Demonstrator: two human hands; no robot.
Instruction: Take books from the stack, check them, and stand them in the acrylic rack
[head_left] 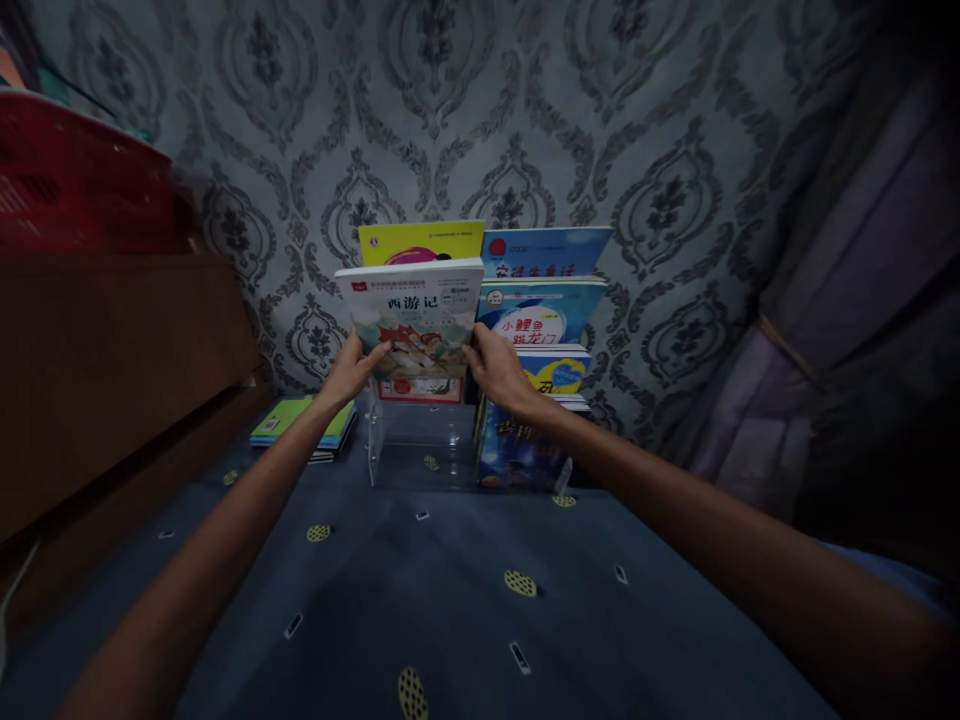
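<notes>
Left hand [352,368], right hand [499,372] grip one book [414,315]; four blue books [541,300] beside.

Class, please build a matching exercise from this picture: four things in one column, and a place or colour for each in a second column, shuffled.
Things:
1. white-covered book
2. red basket
3. green-topped book stack
4. yellow book

Places:
A. flat on the blue cloth, left of the clear rack
B. held between both hands
C. upper left, above the brown board
D. upright at the back, against the wallpaper

Pairs: 1-B, 2-C, 3-A, 4-D
</notes>
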